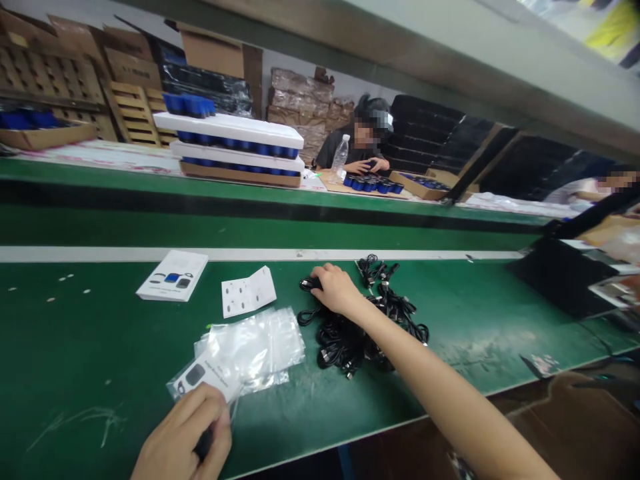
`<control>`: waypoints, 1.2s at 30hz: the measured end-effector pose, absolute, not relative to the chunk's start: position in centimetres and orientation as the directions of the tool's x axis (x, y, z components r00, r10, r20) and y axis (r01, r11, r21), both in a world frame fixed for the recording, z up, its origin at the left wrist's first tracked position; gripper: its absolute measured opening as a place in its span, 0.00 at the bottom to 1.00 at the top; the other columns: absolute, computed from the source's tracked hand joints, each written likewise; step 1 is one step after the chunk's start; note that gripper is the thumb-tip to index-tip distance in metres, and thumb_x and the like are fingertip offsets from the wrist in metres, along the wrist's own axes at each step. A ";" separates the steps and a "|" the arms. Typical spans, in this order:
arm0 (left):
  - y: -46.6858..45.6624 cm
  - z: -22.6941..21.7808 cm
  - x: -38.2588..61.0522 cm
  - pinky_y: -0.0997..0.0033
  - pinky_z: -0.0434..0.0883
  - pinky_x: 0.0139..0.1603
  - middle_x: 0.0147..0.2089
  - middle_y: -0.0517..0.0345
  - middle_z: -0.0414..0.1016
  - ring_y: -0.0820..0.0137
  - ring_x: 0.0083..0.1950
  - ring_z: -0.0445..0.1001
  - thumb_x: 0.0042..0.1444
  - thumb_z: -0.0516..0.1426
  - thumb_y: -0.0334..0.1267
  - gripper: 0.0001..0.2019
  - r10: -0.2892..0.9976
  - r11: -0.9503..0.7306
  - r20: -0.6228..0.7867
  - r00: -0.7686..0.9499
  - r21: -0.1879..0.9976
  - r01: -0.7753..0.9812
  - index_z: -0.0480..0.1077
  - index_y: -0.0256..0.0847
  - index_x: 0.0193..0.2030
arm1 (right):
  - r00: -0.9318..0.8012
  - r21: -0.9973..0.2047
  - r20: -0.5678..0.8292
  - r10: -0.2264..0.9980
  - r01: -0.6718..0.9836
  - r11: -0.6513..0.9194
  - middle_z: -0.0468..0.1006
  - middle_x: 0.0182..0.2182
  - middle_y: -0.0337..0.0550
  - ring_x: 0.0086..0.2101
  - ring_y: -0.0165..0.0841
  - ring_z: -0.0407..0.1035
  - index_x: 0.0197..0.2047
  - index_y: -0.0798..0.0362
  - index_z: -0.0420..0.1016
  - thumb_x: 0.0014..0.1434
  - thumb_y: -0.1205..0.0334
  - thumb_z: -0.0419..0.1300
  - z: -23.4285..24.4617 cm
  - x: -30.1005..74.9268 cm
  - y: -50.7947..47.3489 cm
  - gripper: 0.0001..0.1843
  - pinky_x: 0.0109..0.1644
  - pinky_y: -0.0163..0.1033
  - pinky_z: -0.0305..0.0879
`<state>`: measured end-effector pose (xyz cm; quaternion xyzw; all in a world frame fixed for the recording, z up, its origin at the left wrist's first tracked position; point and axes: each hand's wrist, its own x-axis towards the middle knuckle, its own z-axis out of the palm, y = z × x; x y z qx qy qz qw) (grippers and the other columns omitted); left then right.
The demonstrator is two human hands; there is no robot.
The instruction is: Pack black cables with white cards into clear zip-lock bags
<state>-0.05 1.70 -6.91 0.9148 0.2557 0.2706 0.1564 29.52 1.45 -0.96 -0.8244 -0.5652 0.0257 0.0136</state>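
The person is working at a green desk (75,333), with the right hand (335,289) half closed and cupping a black cable plug (309,283) at the edge of a tangled pile of black cables (360,340). The left hand (183,433) is curled at the bottom edge of the view, its fingers (200,407) bending around something dark, though the view does not show exactly what it is gripping. Just above it, a printed card (200,375) is lying on clear plastic bags (255,343), between the hands. A white folded leaflet (249,291) and a white instruction booklet (172,275) are lying farther along the desk. Across a raised green belt, a co-worker (350,150) is handling a small dark item near a water bottle (340,159) and a tray of blue-capped items (373,185). Stacked white trays (227,130) are standing to that side, with wooden pallets (133,117) behind.
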 end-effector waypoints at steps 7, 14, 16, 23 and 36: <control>1.0 -6.1 0.0 0.79 0.65 0.30 0.28 0.62 0.67 0.75 0.28 0.69 0.60 0.49 0.31 0.11 0.614 -0.765 0.382 0.691 0.505 0.400 0.62 0.42 0.26 | 0.351 -0.274 0.110 0.930 0.910 -0.311 0.71 0.46 0.59 0.44 0.42 0.69 0.61 0.62 0.59 0.59 0.78 0.50 1.5 26.0 -0.3 0.26 0.49 0.50 0.65; 0.8 -5.6 -0.1 0.75 0.66 0.30 0.28 0.61 0.67 0.72 0.29 0.69 0.62 0.46 0.34 0.11 0.662 -0.677 0.230 0.713 0.591 0.438 0.62 0.42 0.28 | 0.241 -0.976 -0.201 0.950 0.036 -0.216 0.69 0.22 0.34 0.24 0.28 0.68 0.43 0.55 0.73 0.53 0.59 0.60 -0.2 17.5 -6.9 0.14 0.29 0.33 0.66; 0.8 -5.3 -0.2 0.75 0.66 0.30 0.29 0.61 0.67 0.72 0.30 0.69 0.63 0.45 0.35 0.11 0.671 -0.645 0.174 0.721 0.617 0.451 0.63 0.42 0.30 | 0.357 -0.974 -0.202 0.912 0.022 -0.224 0.67 0.20 0.33 0.22 0.27 0.65 0.40 0.55 0.75 0.52 0.60 0.61 -2.0 15.9 -8.0 0.12 0.28 0.32 0.64; 0.5 -4.5 -0.1 0.75 0.67 0.30 0.29 0.62 0.66 0.73 0.28 0.68 0.63 0.44 0.36 0.13 0.689 -0.626 0.100 0.718 0.582 0.519 0.60 0.43 0.27 | 0.424 -0.832 0.109 0.899 0.533 -0.151 0.75 0.27 0.42 0.25 0.32 0.71 0.39 0.52 0.78 0.58 0.65 0.57 -5.3 15.1 -10.5 0.09 0.30 0.34 0.67; -1.5 -5.8 -0.7 0.71 0.69 0.47 0.49 0.52 0.69 0.66 0.49 0.71 0.59 0.51 0.33 0.05 0.630 -0.775 0.436 0.643 0.390 0.497 0.68 0.43 0.36 | 0.361 -0.929 -0.370 0.856 -0.168 -0.331 0.71 0.17 0.35 0.20 0.32 0.71 0.33 0.55 0.71 0.53 0.57 0.61 -6.1 14.3 -10.3 0.09 0.22 0.33 0.67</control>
